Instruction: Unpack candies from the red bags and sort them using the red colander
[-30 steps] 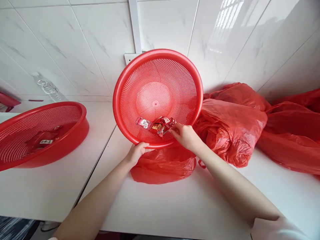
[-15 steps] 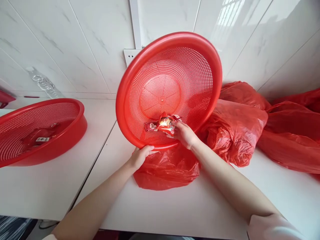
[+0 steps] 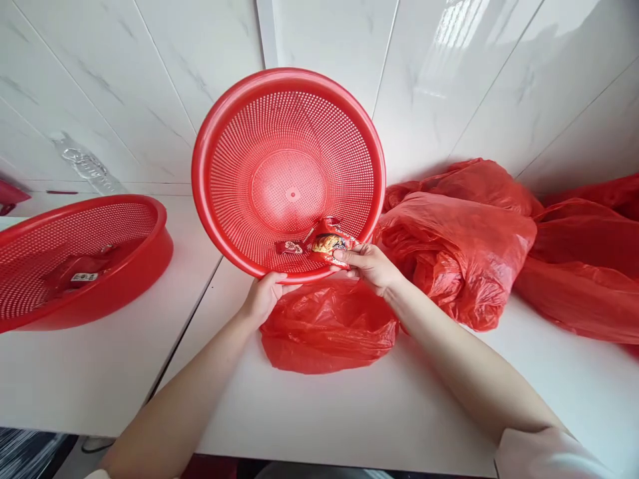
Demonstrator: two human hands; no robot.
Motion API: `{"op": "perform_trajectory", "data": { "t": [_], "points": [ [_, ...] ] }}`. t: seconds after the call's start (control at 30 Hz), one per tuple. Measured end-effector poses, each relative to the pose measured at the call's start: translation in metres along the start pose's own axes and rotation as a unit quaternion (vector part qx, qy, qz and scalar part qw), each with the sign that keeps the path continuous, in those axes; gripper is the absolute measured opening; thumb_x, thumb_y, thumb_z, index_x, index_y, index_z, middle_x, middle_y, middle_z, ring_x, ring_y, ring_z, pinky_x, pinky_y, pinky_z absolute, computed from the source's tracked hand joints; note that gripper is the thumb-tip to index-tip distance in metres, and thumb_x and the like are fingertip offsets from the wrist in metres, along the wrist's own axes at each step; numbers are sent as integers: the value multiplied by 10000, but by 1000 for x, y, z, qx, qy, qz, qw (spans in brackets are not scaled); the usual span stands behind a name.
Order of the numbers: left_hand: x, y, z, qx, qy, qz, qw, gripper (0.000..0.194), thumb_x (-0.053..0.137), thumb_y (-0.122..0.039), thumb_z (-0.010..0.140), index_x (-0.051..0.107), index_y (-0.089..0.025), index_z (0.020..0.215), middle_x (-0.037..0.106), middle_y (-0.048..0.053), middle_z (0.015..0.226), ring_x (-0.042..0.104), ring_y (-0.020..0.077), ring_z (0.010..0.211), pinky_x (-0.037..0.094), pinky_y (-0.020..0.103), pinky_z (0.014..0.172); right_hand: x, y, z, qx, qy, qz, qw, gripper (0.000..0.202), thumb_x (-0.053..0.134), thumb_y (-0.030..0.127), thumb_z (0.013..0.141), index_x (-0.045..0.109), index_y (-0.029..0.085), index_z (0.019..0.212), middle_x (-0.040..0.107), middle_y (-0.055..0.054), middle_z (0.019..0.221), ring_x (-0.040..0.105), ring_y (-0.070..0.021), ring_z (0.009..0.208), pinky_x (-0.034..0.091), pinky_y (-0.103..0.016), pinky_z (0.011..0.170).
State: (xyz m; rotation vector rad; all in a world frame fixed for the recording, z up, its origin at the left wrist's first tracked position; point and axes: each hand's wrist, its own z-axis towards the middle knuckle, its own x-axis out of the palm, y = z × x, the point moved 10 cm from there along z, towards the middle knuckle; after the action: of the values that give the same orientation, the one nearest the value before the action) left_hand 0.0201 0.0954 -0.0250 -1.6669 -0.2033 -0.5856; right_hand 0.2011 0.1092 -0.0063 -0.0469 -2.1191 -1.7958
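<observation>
A round red mesh basket (image 3: 294, 80) is tilted up with its opening facing me. My left hand (image 3: 263, 298) grips its lower rim, thumb over the edge. My right hand (image 3: 372, 266) pinches a red snack packet (image 3: 327, 243) with a food picture, at the lower right inside the basket. Beside that packet, a smaller red packet (image 3: 291, 247) rests on the mesh. A red plastic bag (image 3: 329, 332) lies on the white table (image 3: 349, 412) below the basket, its upper part hidden.
A second red basket (image 3: 144, 266) on the left holds red packets (image 3: 80, 273). Full red plastic bags (image 3: 464, 246) sit against the tiled wall on the right. A clear plastic bottle (image 3: 90, 166) is at the back left. A seam runs across the table.
The tilted basket has shifted left and turned more squarely toward me, with my left hand moving along. My right hand still holds the packet, now nearer the basket's right rim.
</observation>
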Motion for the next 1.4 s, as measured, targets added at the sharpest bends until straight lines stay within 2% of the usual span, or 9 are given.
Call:
{"op": "perform_trajectory", "data": {
  "t": [0.13, 0.3, 0.47, 0.53, 0.67, 0.77, 1.1, 1.27, 1.4],
  "points": [
    [2, 0, 0, -6, 10, -5, 1000, 253, 537, -174, 770, 705, -97, 942, 695, 124, 1095, 577, 315, 1149, 422, 507, 1015, 12, 11, -7, -35, 26, -93, 995, 362, 796, 412, 637, 694, 112, 813, 710, -62, 724, 684, -134, 630, 412, -134, 413],
    [5, 5, -2, -37, 16, -7, 999, 281, 522, -191, 774, 723, -90, 943, 715, 132, 1027, 603, 339, 1106, 443, 521, 987, 28, 35, -22, -108, 47, -213, 970, 320, 732, 432, 703, 675, 133, 799, 676, -22, 700, 574, -91, 483, 462, -212, 469],
    [8, 1, -1, -23, 19, -8, 1000, 293, 519, -195, 775, 723, -81, 952, 696, 136, 1097, 594, 332, 1123, 426, 500, 1017, 26, 55, -40, -110, 33, -339, 934, 480, 704, 435, 740, 590, 182, 1132, 571, 54, 550, 445, -79, 395, 355, -202, 390],
    [6, 1, -1, -21, 10, -4, 1000, 276, 532, -195, 764, 727, -79, 920, 701, 140, 1083, 596, 334, 1119, 427, 503, 1016, 27, 68, -47, -132, 38, -372, 918, 484, 707, 412, 743, 573, 195, 1154, 604, 41, 600, 501, -95, 460, 390, -207, 437],
    [5, -1, -2, -14, -3, 2, 1000, 247, 554, -192, 748, 728, -82, 887, 712, 142, 1045, 600, 338, 1111, 434, 511, 1005, 36, 80, -58, -159, 112, -394, 898, 242, 662, 308, 780, 649, 186, 990, 699, -31, 887, 642, -150, 763, 506, -255, 694],
    [7, -4, -2, -3, 3, 5, 1000, 229, 553, -180, 749, 726, -91, 871, 711, 136, 1048, 596, 336, 1119, 437, 513, 999, 34, 77, -56, -145, 126, -419, 888, 230, 614, 225, 792, 674, 187, 1012, 703, -29, 910, 640, -143, 757, 510, -270, 721],
    [2, 2, -1, -20, 0, 2, 1000, 283, 555, -181, 740, 715, -77, 949, 703, 144, 1071, 603, 338, 1110, 430, 512, 1009, 18, 72, -39, -132, 60, -277, 950, 228, 660, 276, 764, 690, 159, 958, 710, -36, 830, 666, -172, 780, 535, -284, 713],
    [-1, -2, 0, -1, -18, 6, 1000, 292, 574, -148, 727, 700, -106, 987, 701, 119, 1088, 603, 319, 1117, 433, 513, 1007, 10, 70, -37, -129, 26, -262, 956, 241, 706, 274, 716, 704, 152, 923, 717, -44, 816, 672, -181, 752, 537, -275, 677],
    [3, 4, 0, -26, 4, 6, 1000, 294, 554, -174, 753, 703, -95, 994, 696, 127, 1101, 593, 331, 1129, 438, 499, 1004, 7, 67, -36, -114, 11, -279, 954, 213, 714, 278, 699, 706, 143, 863, 708, -38, 733, 654, -165, 653, 501, -245, 574]
  ]
}}
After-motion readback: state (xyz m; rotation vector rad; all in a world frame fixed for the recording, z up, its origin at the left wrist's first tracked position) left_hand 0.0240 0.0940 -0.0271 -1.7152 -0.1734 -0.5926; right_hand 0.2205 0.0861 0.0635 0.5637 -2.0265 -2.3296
